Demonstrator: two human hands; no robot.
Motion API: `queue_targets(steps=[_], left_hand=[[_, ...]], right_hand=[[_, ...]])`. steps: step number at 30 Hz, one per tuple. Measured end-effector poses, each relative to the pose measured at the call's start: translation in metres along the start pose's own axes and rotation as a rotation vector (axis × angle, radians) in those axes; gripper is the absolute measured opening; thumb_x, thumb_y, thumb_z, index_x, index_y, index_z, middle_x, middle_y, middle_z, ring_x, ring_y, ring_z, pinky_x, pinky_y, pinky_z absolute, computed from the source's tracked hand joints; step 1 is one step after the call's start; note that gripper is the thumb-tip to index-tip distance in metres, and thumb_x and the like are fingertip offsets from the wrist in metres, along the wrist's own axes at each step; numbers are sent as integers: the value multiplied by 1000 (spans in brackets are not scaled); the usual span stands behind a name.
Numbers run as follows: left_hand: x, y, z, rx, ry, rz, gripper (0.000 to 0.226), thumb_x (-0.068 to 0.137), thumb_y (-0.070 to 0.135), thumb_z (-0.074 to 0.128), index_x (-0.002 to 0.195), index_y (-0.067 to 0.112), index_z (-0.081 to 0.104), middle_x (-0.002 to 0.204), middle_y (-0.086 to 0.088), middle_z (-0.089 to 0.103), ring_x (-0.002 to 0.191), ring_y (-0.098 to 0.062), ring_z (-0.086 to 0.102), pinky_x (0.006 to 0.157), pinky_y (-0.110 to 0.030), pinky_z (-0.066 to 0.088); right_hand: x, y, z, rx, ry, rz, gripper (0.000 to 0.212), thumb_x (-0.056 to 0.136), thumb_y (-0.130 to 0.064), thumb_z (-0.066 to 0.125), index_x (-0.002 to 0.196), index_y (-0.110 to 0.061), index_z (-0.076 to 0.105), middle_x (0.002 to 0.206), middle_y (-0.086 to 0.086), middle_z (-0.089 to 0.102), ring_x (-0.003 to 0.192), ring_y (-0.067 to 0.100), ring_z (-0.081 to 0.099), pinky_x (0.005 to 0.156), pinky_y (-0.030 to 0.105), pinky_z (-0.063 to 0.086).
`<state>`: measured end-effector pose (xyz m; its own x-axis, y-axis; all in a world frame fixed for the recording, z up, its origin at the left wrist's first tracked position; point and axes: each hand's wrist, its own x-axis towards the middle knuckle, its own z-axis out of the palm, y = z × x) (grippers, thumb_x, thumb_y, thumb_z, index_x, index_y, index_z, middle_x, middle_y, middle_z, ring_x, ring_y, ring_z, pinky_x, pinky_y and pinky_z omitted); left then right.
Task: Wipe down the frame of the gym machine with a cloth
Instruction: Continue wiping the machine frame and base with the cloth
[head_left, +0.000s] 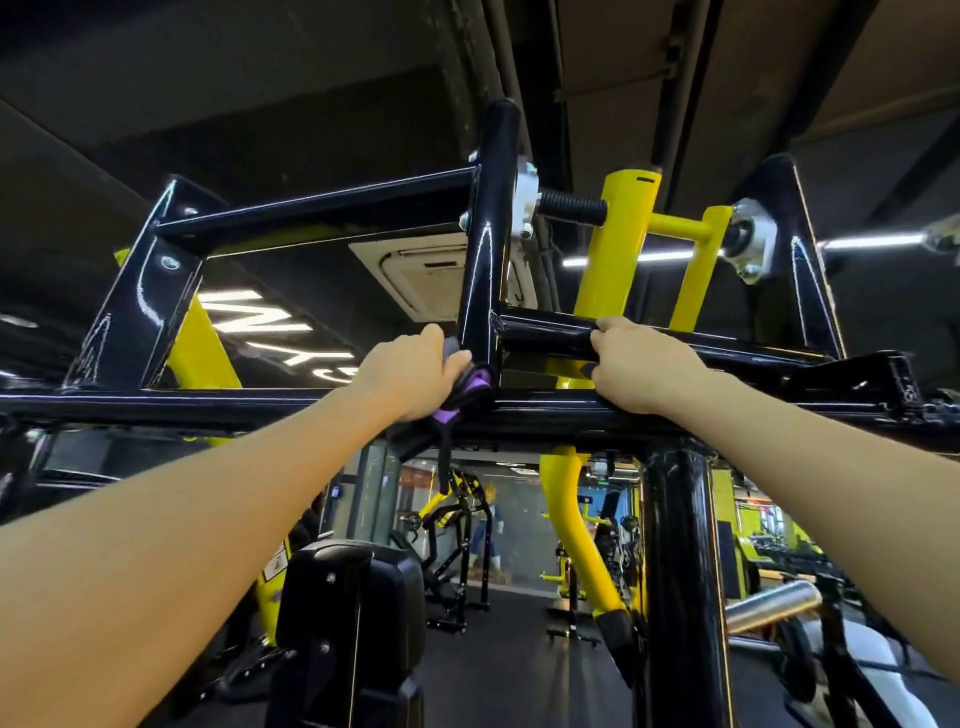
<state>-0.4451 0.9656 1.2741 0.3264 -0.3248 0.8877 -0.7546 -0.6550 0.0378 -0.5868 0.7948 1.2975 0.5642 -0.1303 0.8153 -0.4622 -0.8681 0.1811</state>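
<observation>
Black gloss tubing everywhere overhead: frame (322, 208) of welded and bolted bars, streaked with light glints, no grime readable on it. Yellow pivot arms (618, 249) behind, hung off a threaded shaft. Lower down, a black padded block (353, 613).

Right hand (639, 364) up on a short crossbar (545, 332), fingers curled over it, holding on as a brace. Left hand (415, 369) beside the upright post, fingers closed round a bunched purple and grey cloth (470, 384), pressed at the joint of post and long rail, 1 dark strap-like tail dangling below.

Risks, as judged: tail likely to snag on a bolt or the pivot; cloth so wadded that little face met the tube, leaving smears; far side of the post easily missed; reach overhead, so a slip of the bracing grip possible.
</observation>
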Motion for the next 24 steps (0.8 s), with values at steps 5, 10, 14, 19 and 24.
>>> queue_targets(steps=[5,10,14,19,24], left_hand=[[-15,4,-17,147,72,220,29,99,45,37,96,16,40,71,8,43,63,-10,44,64,-27,35],[-27,23,-17,-254,25,167,34,98,44,41,99,12,50,82,1,53,75,-16,54,70,-32,46],[-17,48,-17,-703,86,-60,37,101,39,38,110,5,50,99,-10,57,90,-22,56,77,-33,45],[-18,82,-19,-1426,-108,-313,39,102,38,35,95,11,61,98,-15,65,91,-27,62,86,-43,52],[-18,66,-29,-1443,-172,-142,40,103,38,31,110,13,61,105,-5,64,96,-15,59,85,-28,47]], right_hand=[[-7,-1,0,46,25,11,37,91,-12,48,127,-6,54,135,11,46,115,31,53,94,46,48],[-29,-31,-15,298,112,-92,27,92,-12,49,112,-6,66,116,10,61,105,24,57,90,34,47],[-46,-55,-20,1119,-30,30,30,99,-30,46,97,-5,63,91,9,67,89,24,64,80,37,55],[-52,-56,-21,1649,-172,114,33,92,-39,58,113,-13,61,103,11,70,93,26,69,82,39,57],[-28,-61,-12,1303,261,247,24,86,-7,63,108,-14,59,98,11,65,91,25,64,81,41,56]])
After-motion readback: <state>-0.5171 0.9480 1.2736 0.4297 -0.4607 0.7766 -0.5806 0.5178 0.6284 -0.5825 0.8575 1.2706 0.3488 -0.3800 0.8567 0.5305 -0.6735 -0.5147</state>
